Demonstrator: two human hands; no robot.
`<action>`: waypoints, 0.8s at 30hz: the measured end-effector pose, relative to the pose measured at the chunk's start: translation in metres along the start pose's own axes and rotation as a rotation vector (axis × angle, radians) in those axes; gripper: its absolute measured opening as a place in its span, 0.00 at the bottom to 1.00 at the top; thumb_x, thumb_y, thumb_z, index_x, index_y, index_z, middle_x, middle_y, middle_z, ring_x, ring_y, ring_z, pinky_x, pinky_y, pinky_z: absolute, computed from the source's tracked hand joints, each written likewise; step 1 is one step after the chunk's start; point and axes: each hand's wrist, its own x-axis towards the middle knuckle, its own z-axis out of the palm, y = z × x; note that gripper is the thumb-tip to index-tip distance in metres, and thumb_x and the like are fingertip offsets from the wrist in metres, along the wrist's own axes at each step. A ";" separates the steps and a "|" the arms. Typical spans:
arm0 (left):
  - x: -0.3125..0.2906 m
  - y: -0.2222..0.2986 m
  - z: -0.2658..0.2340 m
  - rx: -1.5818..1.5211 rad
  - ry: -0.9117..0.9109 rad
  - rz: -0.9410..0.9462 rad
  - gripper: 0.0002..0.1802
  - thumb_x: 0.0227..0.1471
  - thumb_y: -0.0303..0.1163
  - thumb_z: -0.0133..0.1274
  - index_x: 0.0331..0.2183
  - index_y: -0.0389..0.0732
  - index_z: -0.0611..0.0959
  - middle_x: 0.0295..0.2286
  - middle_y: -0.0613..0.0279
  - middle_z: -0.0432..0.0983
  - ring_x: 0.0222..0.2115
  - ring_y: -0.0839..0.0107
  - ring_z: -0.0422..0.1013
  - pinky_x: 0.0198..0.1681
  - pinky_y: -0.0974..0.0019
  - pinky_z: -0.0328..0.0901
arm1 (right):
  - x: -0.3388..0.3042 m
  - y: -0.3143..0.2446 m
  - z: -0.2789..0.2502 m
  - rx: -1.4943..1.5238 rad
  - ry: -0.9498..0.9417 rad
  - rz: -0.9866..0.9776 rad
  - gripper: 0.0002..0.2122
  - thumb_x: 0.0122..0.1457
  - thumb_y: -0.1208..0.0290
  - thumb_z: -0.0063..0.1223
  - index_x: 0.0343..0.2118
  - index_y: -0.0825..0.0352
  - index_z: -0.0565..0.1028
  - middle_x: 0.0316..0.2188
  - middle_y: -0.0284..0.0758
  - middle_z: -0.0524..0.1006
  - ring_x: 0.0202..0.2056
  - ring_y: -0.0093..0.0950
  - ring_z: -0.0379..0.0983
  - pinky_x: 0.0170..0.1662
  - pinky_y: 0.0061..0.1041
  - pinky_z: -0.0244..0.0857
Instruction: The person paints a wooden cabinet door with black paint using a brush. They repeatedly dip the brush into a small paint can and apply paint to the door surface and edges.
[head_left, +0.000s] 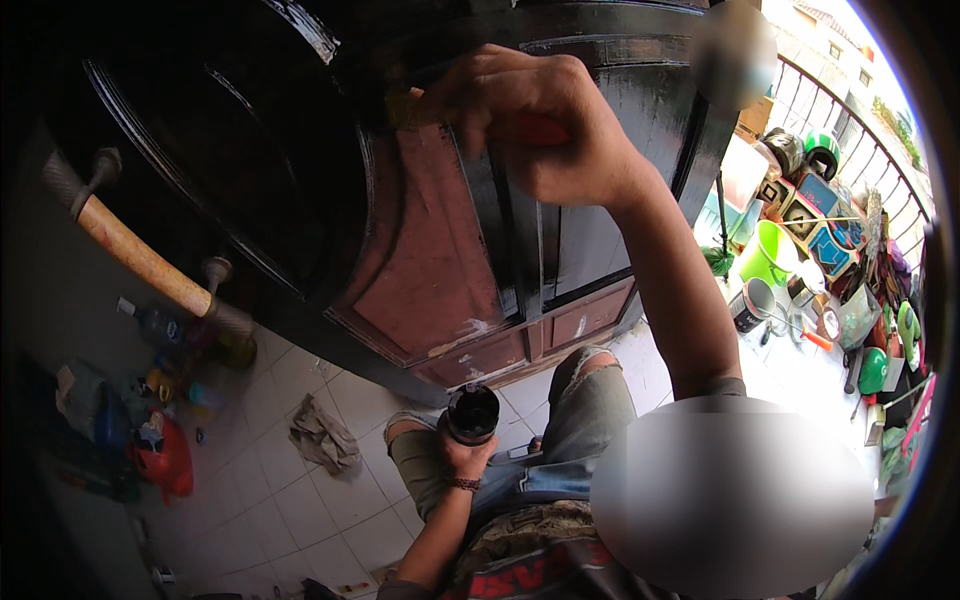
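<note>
My right hand [560, 125] is closed round a paintbrush [404, 107], whose red handle shows between the fingers. The brush end is against or close to a wooden door [590, 230], at the top of a reddish-brown panel [430, 270]; exact contact is too dark to tell. Glossy black paint covers the door's frame and upper parts, while lower panels show reddish-brown. Down by my knee, my left hand [468, 458] grips a small can [473, 413] upright, with black paint inside.
A long door handle [145, 255] juts out at left. A crumpled rag [324, 435] lies on the white tiles. A red plastic bag [165, 460] and bottles sit at far left. At right are a lime-green bucket [768, 252], a grey tin [752, 303], helmets [822, 152] and a railing [850, 120].
</note>
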 end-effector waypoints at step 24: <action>0.005 0.023 0.000 -0.168 0.007 -0.007 0.53 0.24 0.32 0.74 0.55 0.39 0.66 0.48 0.54 0.71 0.50 0.58 0.69 0.56 0.55 0.64 | 0.059 -0.062 0.027 -0.582 0.025 0.422 0.08 0.46 0.76 0.54 0.28 0.73 0.80 0.27 0.36 0.82 0.28 0.25 0.79 0.37 0.23 0.73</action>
